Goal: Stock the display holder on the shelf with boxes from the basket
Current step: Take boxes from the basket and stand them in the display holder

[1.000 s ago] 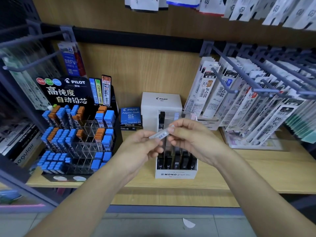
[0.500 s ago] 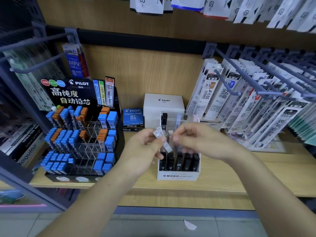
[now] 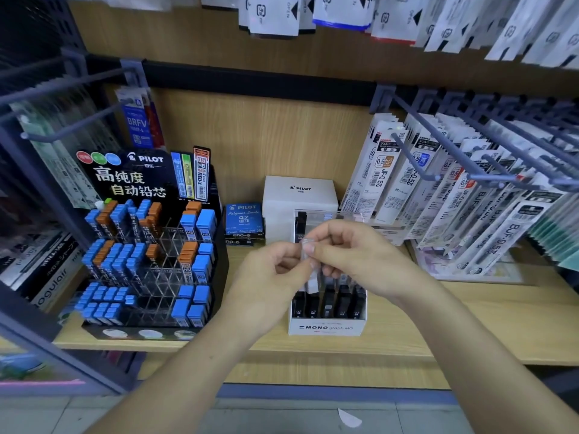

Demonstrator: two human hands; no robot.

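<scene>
While facing the wooden shelf [image 3: 470, 327], holds one small clear box [image 3: 312, 284] between both hands at the centre of the frame. Grips it upright, upper end buried among fingertips, pale lower end showing beneath them. Pinches it from the left with the left hand [image 3: 269, 277], thumb and curled fingers closed on its side. Pinches its upper part from the right with the right hand [image 3: 363, 258], forefinger arched over the top, thumb pressed to the near face, other fingers bent underneath. Leaves no slack in either grasp, both sets of fingers drawn in tight round the box.

Poised directly above the display holder [image 3: 327, 327], a white open-topped carton marked MONO graph MG, just below centre near the shelf's front edge. Cannot tell whether the lower end touches anything inside. Lined across the holder's front slots with dark boxes [image 3: 329, 303], upright, small labels turned toward the camera.

Behind the holder, slightly above centre: a white PILOT carton [image 3: 299, 192], with a blue 0.7 HB box [image 3: 244, 219] just to its left. Across the left of the frame: a black PILOT lead rack [image 3: 150, 261], blue and orange cases standing in clear cells. Across the right: refill packs [image 3: 438, 189] hung on grey hooks [image 3: 488, 177], slanting down toward the shelf. Along the top edge: more white packets [image 3: 275, 14] hanging.
</scene>
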